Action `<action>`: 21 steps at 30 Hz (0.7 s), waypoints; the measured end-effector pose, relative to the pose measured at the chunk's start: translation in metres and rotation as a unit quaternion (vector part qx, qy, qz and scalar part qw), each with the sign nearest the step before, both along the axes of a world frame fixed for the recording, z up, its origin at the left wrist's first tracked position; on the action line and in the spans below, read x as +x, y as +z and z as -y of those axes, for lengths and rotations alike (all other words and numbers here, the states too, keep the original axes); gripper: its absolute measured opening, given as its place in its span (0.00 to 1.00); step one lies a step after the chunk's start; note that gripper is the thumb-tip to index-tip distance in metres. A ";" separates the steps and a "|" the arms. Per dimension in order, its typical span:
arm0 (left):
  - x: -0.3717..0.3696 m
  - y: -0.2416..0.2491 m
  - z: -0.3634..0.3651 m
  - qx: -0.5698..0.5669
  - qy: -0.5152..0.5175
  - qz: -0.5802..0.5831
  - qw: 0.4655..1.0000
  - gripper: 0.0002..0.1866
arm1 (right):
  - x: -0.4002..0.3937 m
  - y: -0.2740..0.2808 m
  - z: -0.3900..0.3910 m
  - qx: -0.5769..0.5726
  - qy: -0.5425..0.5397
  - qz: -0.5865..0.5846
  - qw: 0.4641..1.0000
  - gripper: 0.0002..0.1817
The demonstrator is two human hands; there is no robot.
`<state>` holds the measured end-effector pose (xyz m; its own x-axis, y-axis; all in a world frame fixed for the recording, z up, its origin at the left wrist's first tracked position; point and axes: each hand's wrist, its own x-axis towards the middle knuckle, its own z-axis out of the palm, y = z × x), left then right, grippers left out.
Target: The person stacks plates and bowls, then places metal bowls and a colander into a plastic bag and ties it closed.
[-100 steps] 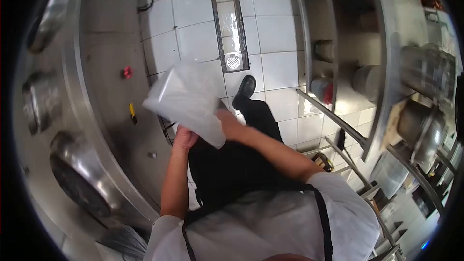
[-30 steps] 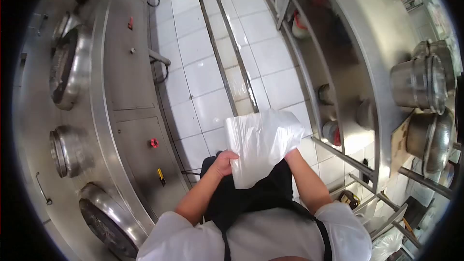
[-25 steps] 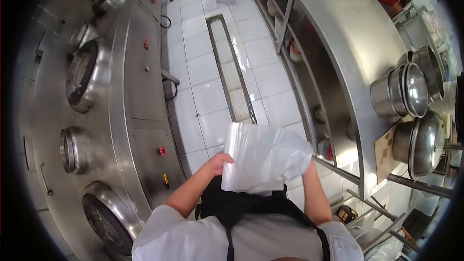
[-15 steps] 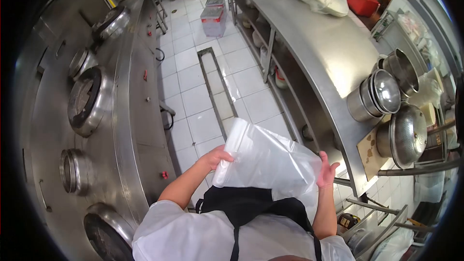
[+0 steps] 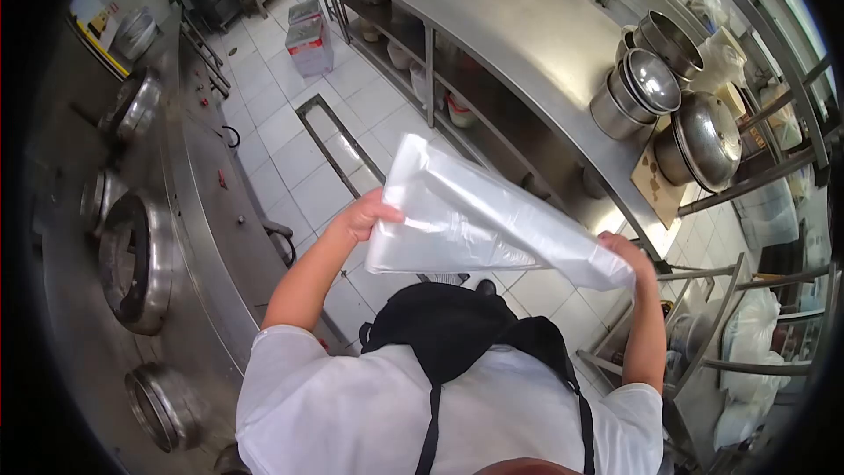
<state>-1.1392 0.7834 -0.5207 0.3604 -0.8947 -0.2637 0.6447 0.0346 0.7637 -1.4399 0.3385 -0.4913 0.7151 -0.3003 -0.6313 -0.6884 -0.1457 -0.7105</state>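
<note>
A roll of clear plastic stretches between my two hands, in front of my black apron. My left hand is closed on its left end, thumb over the sheet. At the lower right end, my right hand is closed round the plastic; its fingers are partly hidden behind the folds. The sheet slants down from upper left to lower right, with a long fold along its upper edge.
Stove rings line the steel range on the left. On the right, a steel counter holds stacked pots and a lidded pot. Boxes stand on the tiled floor beyond a drain channel.
Both hands have risen and my right hand has moved outward, pulling the plastic longer. My right hand, open before, is now closed on it. The view has turned to the right.
</note>
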 end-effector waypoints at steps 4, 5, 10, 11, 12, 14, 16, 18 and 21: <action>0.002 -0.003 -0.009 -0.080 0.060 -0.246 0.964 0.31 | -0.023 0.055 -0.027 0.260 -0.089 0.239 0.931 0.39; 0.002 -0.007 -0.015 -0.069 0.070 -0.245 0.965 0.30 | -0.033 0.051 -0.031 0.310 -0.078 0.285 0.904 0.46; 0.008 -0.073 -0.047 0.063 0.065 -0.203 0.975 0.25 | -0.067 -0.009 -0.073 0.203 0.189 -0.016 0.961 0.47; 0.004 -0.069 -0.045 0.065 0.066 -0.184 0.978 0.24 | -0.069 -0.031 -0.087 0.120 0.287 -0.100 0.945 0.40; 0.000 -0.064 -0.046 0.066 0.068 -0.164 0.982 0.23 | -0.075 -0.051 -0.100 0.092 0.356 -0.139 0.919 0.36; 0.005 -0.071 -0.051 0.034 0.068 -0.183 0.980 0.25 | -0.110 -0.093 -0.142 0.184 0.160 -0.017 0.970 0.52; 0.004 -0.075 -0.051 0.018 0.054 -0.180 0.982 0.25 | -0.104 -0.138 -0.159 0.153 0.046 -0.008 0.987 0.56; -0.001 -0.066 -0.040 0.010 0.003 -0.138 0.990 0.25 | -0.081 -0.175 -0.165 0.023 0.004 0.035 0.999 0.61; -0.036 -0.020 0.004 0.079 -0.050 -0.041 0.995 0.24 | 0.002 -0.134 -0.176 -0.097 0.033 0.229 0.968 0.69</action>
